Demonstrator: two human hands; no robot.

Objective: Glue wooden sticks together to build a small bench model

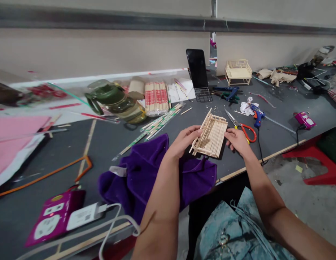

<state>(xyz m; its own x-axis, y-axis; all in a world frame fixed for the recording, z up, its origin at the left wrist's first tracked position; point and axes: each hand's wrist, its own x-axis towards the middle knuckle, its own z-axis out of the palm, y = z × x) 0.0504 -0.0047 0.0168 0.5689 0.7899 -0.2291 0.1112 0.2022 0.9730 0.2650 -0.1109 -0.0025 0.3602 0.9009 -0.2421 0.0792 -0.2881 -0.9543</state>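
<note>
A small model bench made of thin wooden sticks point(212, 135) is held tilted between my hands, its slatted seat facing up toward me. My left hand point(185, 141) grips the railed left side, thumb on top. The fingers of my right hand point(236, 140) are closed at the right edge; some of them are hidden below it. Beside the right hand lie scissors point(247, 131) with orange and yellow handles. A purple cloth point(148, 173) spreads under and beside my left forearm. Farther back stands a finished-looking model bench point(238, 72) of pale sticks.
Behind are bundled sticks point(156, 97), a green glass jug point(113, 99) and a phone point(197, 68) on a wire stand. Blue pliers point(232, 93) and a blue glue gun point(258, 117) with its cord lie right. A purple power socket point(55, 216) with white cable sits front left.
</note>
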